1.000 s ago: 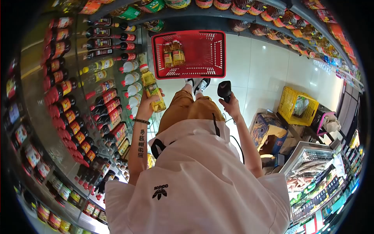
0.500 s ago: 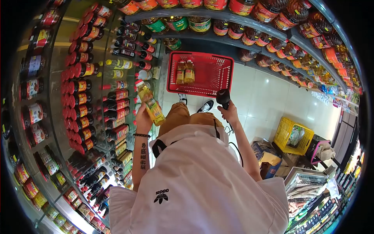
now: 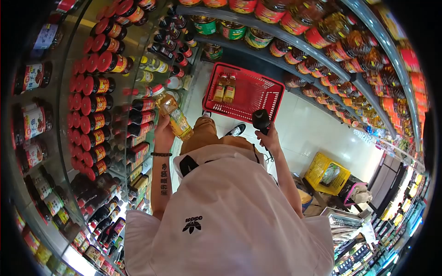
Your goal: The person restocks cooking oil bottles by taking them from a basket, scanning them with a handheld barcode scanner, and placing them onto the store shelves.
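My left hand (image 3: 163,132) is closed around a clear bottle of golden liquid (image 3: 178,120) with a red cap. The bottle leans, its cap pointing up and left toward the shelf. In my right hand (image 3: 270,139) is a black handheld barcode scanner (image 3: 261,119), its head upward and a cable trailing below. Ahead on the floor lies a red shopping basket (image 3: 253,87). Two similar golden bottles (image 3: 224,89) are side by side at the basket's left end.
Shelves on the left carry rows of red-lidded jars (image 3: 97,102) and dark sauce bottles. Large oil bottles (image 3: 340,27) fill curved-looking shelves at the front and right. A yellow crate (image 3: 326,174) stands at the right, near a pink-edged stool (image 3: 355,193).
The bottle has turned in my left hand, so its broad yellow label no longer faces me. The scanner sits slightly lower in view. My view has shifted, moving the basket rightward.
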### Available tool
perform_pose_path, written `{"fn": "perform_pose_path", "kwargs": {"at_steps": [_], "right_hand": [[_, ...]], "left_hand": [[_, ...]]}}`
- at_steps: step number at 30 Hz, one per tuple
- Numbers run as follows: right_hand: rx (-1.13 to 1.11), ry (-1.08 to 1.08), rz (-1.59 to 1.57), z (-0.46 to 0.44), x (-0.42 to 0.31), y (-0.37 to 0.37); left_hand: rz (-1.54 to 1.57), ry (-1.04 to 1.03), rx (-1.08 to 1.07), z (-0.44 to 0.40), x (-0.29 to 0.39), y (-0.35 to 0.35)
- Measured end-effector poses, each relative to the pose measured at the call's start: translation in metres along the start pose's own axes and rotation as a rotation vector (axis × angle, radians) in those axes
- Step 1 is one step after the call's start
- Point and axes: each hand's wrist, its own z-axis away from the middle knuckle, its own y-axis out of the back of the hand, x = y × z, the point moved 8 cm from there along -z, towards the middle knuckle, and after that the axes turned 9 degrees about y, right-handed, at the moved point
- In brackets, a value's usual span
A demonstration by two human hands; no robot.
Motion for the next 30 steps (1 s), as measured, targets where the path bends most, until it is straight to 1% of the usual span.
{"fn": "perform_pose_path", "kwargs": {"at_steps": [1, 5, 7, 9, 11, 12, 13, 15, 16, 18, 19, 21, 22, 23, 25, 26, 27, 28, 30], "right_hand": [[-0.002, -0.008, 0.013, -0.003, -0.007, -0.006], [0.039, 0.074, 0.023, -0.021, -0.063, -0.024], [0.056, 0.101, 0.022, -0.027, -0.089, -0.034], [0.065, 0.131, 0.002, -0.037, -0.12, -0.043], [0.07, 0.107, 0.008, -0.045, -0.142, -0.049], [0.084, 0.148, -0.002, -0.048, -0.155, -0.051], [0.098, 0.191, -0.013, -0.052, -0.167, -0.053], [0.106, 0.202, -0.046, -0.054, -0.181, -0.055], [0.106, 0.23, -0.078, -0.057, -0.19, -0.054], [0.101, 0.239, -0.08, -0.059, -0.205, -0.051], [0.093, 0.241, -0.088, -0.059, -0.207, -0.049], [0.059, 0.26, -0.169, -0.054, -0.208, -0.042], [0.019, 0.234, -0.212, -0.053, -0.214, -0.039], [-0.027, 0.218, -0.252, -0.053, -0.218, -0.035], [-0.04, 0.268, -0.316, -0.048, -0.231, -0.026], [-0.048, 0.291, -0.348, -0.042, -0.246, -0.021], [-0.052, 0.312, -0.38, -0.036, -0.259, -0.016], [-0.075, 0.361, -0.343, -0.03, -0.272, -0.012], [-0.105, 0.41, -0.391, -0.019, -0.288, -0.007]], "left_hand": [[-0.003, -0.008, -0.023, -0.005, 0.008, 0.004], [-0.005, 0.008, -0.061, -0.042, 0.036, 0.023], [-0.11, -0.013, -0.074, -0.059, 0.053, 0.026], [-0.125, 0.004, -0.081, -0.076, 0.069, 0.027], [-0.218, -0.03, -0.123, -0.087, 0.084, 0.017], [-0.233, -0.021, -0.137, -0.09, 0.09, 0.011], [-0.232, -0.013, -0.138, -0.094, 0.091, 0.013], [-0.188, -0.017, -0.031, -0.1, 0.093, 0.023], [-0.186, -0.017, -0.034, -0.105, 0.094, 0.021], [-0.073, 0.074, -0.196, -0.108, 0.097, -0.005], [-0.076, 0.071, -0.189, -0.111, 0.1, -0.013], [0.046, 0.179, -0.362, -0.112, 0.095, -0.045], [0.111, 0.148, -0.342, -0.114, 0.095, -0.058], [0.097, 0.127, -0.34, -0.115, 0.097, -0.074], [0.133, 0.153, -0.302, -0.115, 0.103, -0.105], [0.123, 0.126, -0.3, -0.115, 0.11, -0.121], [0.139, 0.16, -0.323, -0.115, 0.114, -0.14], [0.154, 0.197, -0.348, -0.113, 0.116, -0.158], [0.088, 0.189, -0.356, -0.108, 0.124, -0.19]]}}
